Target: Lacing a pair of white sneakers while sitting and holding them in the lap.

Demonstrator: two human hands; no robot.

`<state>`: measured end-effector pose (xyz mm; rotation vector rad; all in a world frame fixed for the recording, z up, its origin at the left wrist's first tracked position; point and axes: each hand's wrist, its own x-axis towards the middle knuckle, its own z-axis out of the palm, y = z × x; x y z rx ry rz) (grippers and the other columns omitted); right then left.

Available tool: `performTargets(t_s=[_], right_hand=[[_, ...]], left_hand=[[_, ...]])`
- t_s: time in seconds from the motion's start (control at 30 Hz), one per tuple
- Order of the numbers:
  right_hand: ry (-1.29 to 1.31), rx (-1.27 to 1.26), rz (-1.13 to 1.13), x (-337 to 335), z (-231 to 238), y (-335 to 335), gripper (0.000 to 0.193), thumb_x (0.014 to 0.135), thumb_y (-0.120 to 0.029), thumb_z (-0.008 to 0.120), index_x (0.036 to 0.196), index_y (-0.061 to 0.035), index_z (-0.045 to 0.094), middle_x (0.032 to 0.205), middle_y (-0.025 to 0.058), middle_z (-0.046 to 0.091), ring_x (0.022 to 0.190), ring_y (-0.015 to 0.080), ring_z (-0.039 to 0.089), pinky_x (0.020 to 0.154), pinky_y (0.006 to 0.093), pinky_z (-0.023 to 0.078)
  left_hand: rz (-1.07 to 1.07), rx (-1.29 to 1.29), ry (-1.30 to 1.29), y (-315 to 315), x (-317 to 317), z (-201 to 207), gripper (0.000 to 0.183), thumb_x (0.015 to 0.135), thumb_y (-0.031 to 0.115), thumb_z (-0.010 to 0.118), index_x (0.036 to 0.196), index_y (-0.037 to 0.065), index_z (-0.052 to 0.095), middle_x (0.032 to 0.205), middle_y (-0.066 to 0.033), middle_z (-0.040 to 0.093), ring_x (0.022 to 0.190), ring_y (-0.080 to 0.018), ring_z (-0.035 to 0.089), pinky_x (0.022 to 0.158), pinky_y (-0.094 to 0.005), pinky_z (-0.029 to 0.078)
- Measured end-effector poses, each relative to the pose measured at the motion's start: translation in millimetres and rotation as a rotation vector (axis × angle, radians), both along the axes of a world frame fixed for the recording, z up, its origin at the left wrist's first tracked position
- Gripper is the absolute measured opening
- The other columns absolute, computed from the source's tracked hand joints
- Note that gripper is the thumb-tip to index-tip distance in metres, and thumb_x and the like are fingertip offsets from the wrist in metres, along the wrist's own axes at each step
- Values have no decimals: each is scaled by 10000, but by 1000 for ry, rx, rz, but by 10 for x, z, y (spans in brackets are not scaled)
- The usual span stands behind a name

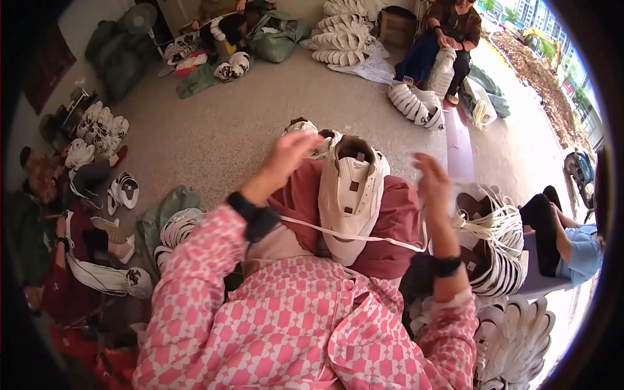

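Note:
A white sneaker (350,188) rests on my lap, its toe toward me and its brown-lined opening away from me. My left hand (292,155) is raised beside its far left side, fingers pointing right and slightly smeared; what they hold, if anything, is hidden. On the other side my right hand (434,185) is lifted, fingers curled upward, apart from the sneaker. A white shoelace (344,234) crosses over the toe, from near my left forearm to the right, then rises to my right hand. More white sneakers (302,127) are partly visible beyond my knees.
Bundled white shoe parts (494,240) with loose laces stand at my right, above stacked pieces (517,338). A green sack (170,211) lies at my left. People sit around among shoe piles, including one person (455,32) at the far right. Speckled floor (221,130) stretches ahead.

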<state>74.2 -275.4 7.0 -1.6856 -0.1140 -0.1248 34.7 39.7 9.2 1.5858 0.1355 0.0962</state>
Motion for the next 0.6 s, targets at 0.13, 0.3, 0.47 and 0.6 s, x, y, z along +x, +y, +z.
performTargets(t_s=[0.13, 0.3, 0.47, 0.6], right_hand=[[-500, -602, 52, -211, -106, 826, 166, 936, -183, 528, 1018, -98, 645, 1094, 131, 585, 843, 355, 629, 669, 449, 503], [-552, -559, -36, 95, -490, 739, 152, 960, -168, 447, 1030, -52, 514, 1063, 149, 565, 849, 383, 603, 668, 451, 499], [-610, -418, 106, 315, -674, 632, 164, 963, -145, 411, 969, -16, 513, 1021, 165, 555, 912, 374, 570, 765, 410, 473], [-599, -257, 222, 344, -669, 566, 182, 960, -127, 412, 892, 9, 512, 981, 172, 546, 930, 351, 543, 852, 364, 438]], left_hand=[[-56, 554, -540, -457, 541, -381, 203, 918, 166, 563, 848, 31, 698, 890, -56, 674, 804, -165, 591, 770, -293, 449], [61, 867, -758, -785, 502, -475, 205, 920, 160, 502, 903, 79, 690, 863, -80, 617, 882, -276, 520, 863, -384, 397], [135, 845, -696, -823, 476, -498, 189, 910, 178, 515, 922, 90, 681, 866, -71, 618, 867, -294, 536, 806, -411, 412], [256, 726, -716, -933, 356, -516, 205, 929, 118, 504, 1006, 60, 685, 867, -90, 596, 859, -287, 525, 813, -395, 419]])
